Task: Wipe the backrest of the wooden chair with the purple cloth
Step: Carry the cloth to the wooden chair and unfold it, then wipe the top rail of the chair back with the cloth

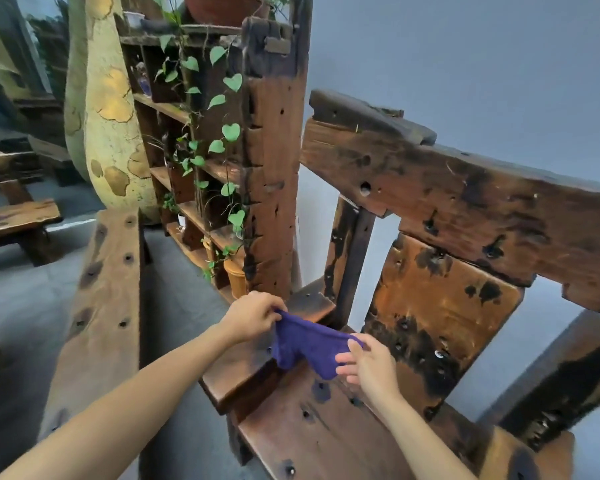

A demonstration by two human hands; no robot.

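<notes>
A purple cloth (305, 342) hangs stretched between my two hands above the chair's left armrest (243, 372). My left hand (253, 315) pinches its upper left corner. My right hand (366, 362) pinches its right edge with thumb and fingers. The wooden chair is dark, rough and full of holes. Its backrest has a wide top rail (465, 202) and an orange-brown centre panel (437, 317) just right of my right hand. The seat (312, 431) lies below the cloth.
A tall wooden shelf (271, 161) with trailing green vines (222, 140) and pots stands left of the chair, against the grey wall. A long wooden plank (101, 306) leans at the left. Low wooden benches (14, 216) and a yellow sculpted column (108, 109) stand further left.
</notes>
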